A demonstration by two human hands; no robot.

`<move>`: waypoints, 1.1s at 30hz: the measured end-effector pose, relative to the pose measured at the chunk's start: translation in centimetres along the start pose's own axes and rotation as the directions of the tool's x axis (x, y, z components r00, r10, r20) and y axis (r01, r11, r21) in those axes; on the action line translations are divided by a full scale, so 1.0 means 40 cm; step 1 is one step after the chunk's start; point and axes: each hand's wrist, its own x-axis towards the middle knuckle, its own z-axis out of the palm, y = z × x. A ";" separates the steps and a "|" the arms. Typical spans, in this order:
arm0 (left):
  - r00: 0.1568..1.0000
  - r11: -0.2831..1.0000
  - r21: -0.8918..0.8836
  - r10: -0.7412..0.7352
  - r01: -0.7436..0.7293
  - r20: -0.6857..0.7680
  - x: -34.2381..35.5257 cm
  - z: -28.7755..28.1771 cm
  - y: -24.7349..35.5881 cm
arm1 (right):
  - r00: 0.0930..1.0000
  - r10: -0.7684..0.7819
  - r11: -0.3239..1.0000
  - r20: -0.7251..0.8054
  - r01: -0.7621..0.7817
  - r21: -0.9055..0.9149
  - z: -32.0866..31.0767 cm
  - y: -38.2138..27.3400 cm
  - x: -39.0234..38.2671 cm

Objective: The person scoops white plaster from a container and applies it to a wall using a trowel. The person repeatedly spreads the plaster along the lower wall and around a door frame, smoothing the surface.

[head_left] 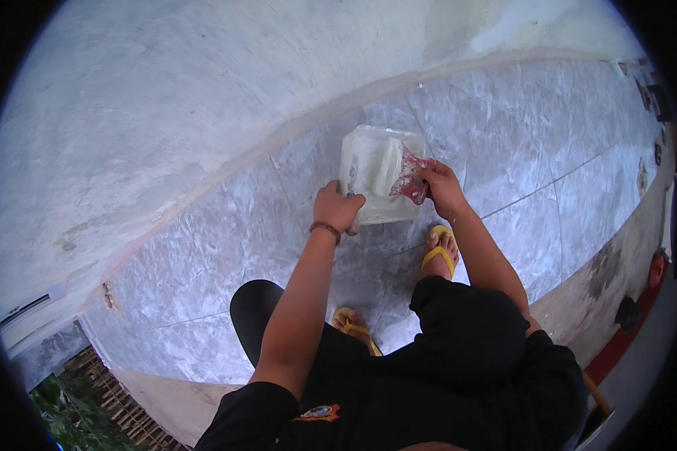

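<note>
A translucent white plastic tub (pixel 365 150) with whitish paste smeared inside is in front of me at the foot of the wall. My left hand (pixel 338 207) grips its near left rim, thumb on one side and fingers on the other. In my right hand (pixel 442 188) is a red, paste-crusted scraper (pixel 411 177), pinched at its right end. Its blade reaches over the tub's right side, against the paste. Whether the tub rests on the floor or is held a little above it, I cannot tell.
A pale plastered wall (pixel 165 90) rises beyond the grey tiled floor (pixel 496 135). My feet, in yellow flip-flops (pixel 438 254), stand close to the tub. A raised ledge edge (pixel 579 289) runs along the right, with a red strip (pixel 617 342) beyond it. Leaves (pixel 75 413) show at the lower left.
</note>
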 end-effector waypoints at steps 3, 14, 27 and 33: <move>0.999 1.000 -0.006 0.004 -0.005 -0.043 0.011 0.000 -0.017 | 0.999 -0.010 0.999 -0.034 0.011 0.031 -0.006 0.002 0.007; 0.999 0.951 -0.309 -0.026 0.014 -0.035 0.060 0.008 -0.079 | 0.967 -0.099 0.869 0.236 -0.031 0.493 0.048 -0.022 0.011; 0.997 0.915 -0.403 -0.021 -0.011 -0.074 0.090 0.031 -0.069 | 0.997 -0.058 0.966 0.057 0.042 0.254 0.058 -0.060 0.041; 0.994 0.928 -0.371 -0.004 -0.038 -0.112 0.087 0.039 -0.067 | 0.994 0.003 0.973 0.112 -0.029 0.229 0.056 -0.050 0.045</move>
